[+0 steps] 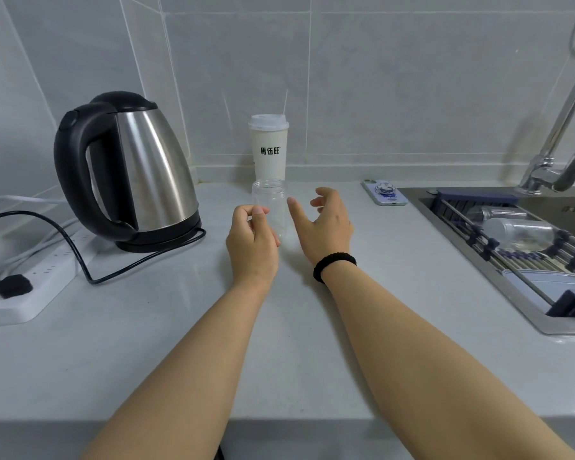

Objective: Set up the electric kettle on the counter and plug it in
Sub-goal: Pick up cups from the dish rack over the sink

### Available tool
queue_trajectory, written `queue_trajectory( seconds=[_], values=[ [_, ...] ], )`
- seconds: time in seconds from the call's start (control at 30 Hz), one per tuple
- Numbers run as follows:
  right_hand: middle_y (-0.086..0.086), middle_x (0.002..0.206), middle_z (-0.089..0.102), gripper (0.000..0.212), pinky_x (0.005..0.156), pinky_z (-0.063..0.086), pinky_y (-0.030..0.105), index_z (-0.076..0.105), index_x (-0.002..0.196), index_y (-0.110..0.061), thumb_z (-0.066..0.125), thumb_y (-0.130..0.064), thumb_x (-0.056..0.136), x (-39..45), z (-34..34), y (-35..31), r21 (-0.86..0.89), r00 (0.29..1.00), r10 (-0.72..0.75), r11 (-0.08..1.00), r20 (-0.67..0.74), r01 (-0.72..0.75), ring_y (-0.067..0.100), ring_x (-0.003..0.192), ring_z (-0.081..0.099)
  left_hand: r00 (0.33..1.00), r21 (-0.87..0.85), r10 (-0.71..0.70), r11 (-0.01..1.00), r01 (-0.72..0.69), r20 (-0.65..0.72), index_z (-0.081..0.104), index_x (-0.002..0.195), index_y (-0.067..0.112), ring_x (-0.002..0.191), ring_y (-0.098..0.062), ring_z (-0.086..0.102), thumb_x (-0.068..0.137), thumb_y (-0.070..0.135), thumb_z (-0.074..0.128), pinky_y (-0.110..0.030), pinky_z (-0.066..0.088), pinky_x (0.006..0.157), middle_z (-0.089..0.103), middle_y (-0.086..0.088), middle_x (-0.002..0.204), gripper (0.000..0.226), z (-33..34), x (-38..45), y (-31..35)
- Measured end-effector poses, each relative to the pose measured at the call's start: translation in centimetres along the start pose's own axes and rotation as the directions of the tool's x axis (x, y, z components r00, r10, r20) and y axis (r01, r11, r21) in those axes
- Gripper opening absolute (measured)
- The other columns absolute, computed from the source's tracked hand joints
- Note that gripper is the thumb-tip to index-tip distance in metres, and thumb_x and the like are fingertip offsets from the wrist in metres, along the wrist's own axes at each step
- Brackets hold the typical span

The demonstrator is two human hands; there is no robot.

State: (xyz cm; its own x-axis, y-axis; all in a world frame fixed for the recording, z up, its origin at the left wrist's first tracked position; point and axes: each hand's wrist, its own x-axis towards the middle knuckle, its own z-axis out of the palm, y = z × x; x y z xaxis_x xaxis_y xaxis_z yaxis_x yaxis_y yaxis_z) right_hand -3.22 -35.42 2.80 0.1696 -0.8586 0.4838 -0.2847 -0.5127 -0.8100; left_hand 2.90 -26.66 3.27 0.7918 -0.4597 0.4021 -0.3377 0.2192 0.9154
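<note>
A stainless steel kettle [153, 167] with a black handle and lid stands on its black base [166, 241] at the left of the counter. Its black cord [70, 247] loops across the counter to a black plug [12, 285], which sits in a white power strip [40, 293] at the far left. A small clear jar [274, 199] stands upright in the middle. My left hand [253, 247] is at the jar's left side, fingers curled in and wrapped around nothing. My right hand [329, 227] hovers just right of the jar, fingers spread, not touching it.
A white lidded drink cup [269, 151] with a straw stands against the tiled wall behind the jar. A phone [384, 193] lies face down near the sink [472, 257], which holds a drying rack with a glass jar. A chrome faucet [558, 127] rises at the right.
</note>
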Motion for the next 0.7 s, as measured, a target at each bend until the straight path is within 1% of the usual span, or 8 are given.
queue_trajectory(
  seconds=[0.07,0.13,0.2,0.3,0.37,0.4,0.53,0.7],
  values=[
    [-0.006,0.105,0.058,0.033,0.101,0.036,0.039,0.054,0.113,-0.016,0.059,-0.041,0.090,0.1,-0.8,0.6,-0.007,0.998,-0.058,0.998,-0.026,0.058,0.014,0.106,0.052,1.000,0.006,0.015,1.000,-0.016,0.024,0.052,0.087,0.025,0.050,-0.013,0.050,0.099,0.023,0.037,-0.039,0.047,0.063,0.050,0.006,0.046,0.019,0.8,-0.7,0.4],
    [-0.003,0.100,0.062,0.016,0.094,0.037,0.036,0.061,0.097,-0.013,0.059,-0.028,0.092,0.2,-1.6,1.2,-0.061,0.990,-0.128,0.990,-0.063,0.124,0.019,0.101,0.053,0.999,0.014,0.026,1.000,-0.027,0.044,0.053,0.092,0.020,0.049,-0.013,0.050,0.100,0.022,0.037,-0.037,0.046,0.063,0.051,0.004,0.048,0.018,1.4,-1.4,0.6],
    [0.000,0.094,0.065,0.011,0.085,0.034,0.031,0.063,0.088,-0.011,0.060,-0.021,0.090,0.3,-2.7,1.7,-0.101,0.978,-0.178,0.981,-0.108,0.167,0.022,0.096,0.054,0.998,0.017,0.022,1.000,-0.023,0.063,0.054,0.094,0.017,0.047,-0.011,0.049,0.099,0.020,0.036,-0.035,0.045,0.062,0.051,0.003,0.049,0.018,2.3,-2.1,0.8],
    [0.000,0.087,0.064,0.005,0.080,0.031,0.029,0.062,0.083,-0.012,0.064,-0.016,0.085,0.6,-4.8,2.5,-0.136,0.959,-0.235,0.967,-0.159,0.214,0.022,0.089,0.054,0.997,0.008,0.013,1.000,-0.014,0.081,0.053,0.093,0.015,0.045,-0.004,0.048,0.099,0.016,0.036,-0.027,0.042,0.058,0.051,0.002,0.049,0.018,3.5,-3.3,1.3],
    [-0.001,0.083,0.063,0.004,0.079,0.027,0.027,0.061,0.081,-0.011,0.064,-0.009,0.080,1.1,-6.8,3.2,-0.168,0.939,-0.274,0.956,-0.207,0.242,0.022,0.085,0.054,0.994,0.006,0.017,1.000,-0.018,0.104,0.052,0.090,0.016,0.044,-0.003,0.047,0.099,0.015,0.036,-0.018,0.039,0.052,0.049,0.001,0.049,0.019,4.6,-4.3,1.7],
    [-0.001,0.081,0.063,0.006,0.079,0.025,0.026,0.060,0.079,-0.011,0.063,-0.005,0.077,1.4,-7.7,3.5,-0.177,0.930,-0.288,0.951,-0.228,0.252,0.023,0.083,0.054,0.993,0.000,0.015,1.000,-0.015,0.113,0.052,0.088,0.019,0.043,-0.003,0.046,0.099,0.015,0.036,-0.016,0.037,0.049,0.048,0.001,0.050,0.020,5.0,-4.6,1.7],
    [-0.004,0.076,0.058,0.011,0.076,0.020,0.022,0.060,0.075,-0.008,0.061,0.002,0.073,2.7,-12.3,5.1,-0.230,0.896,-0.309,0.942,-0.319,0.243,0.024,0.078,0.055,0.985,-0.008,0.003,1.000,-0.002,0.172,0.049,0.081,0.026,0.040,-0.005,0.041,0.099,0.016,0.037,-0.019,0.033,0.046,0.046,0.001,0.052,0.024,7.9,-6.3,2.2],
    [0.003,0.079,0.062,0.009,0.080,0.023,0.025,0.061,0.075,-0.009,0.060,0.000,0.075,4.5,-18.4,7.8,-0.315,0.870,-0.304,0.931,-0.389,0.185,0.024,0.082,0.053,0.971,-0.051,-0.018,0.998,0.031,0.237,0.049,0.079,0.027,0.044,-0.006,0.042,0.098,0.015,0.037,-0.026,0.034,0.050,0.047,0.002,0.052,0.025,12.1,-8.6,3.2]
  ],
)
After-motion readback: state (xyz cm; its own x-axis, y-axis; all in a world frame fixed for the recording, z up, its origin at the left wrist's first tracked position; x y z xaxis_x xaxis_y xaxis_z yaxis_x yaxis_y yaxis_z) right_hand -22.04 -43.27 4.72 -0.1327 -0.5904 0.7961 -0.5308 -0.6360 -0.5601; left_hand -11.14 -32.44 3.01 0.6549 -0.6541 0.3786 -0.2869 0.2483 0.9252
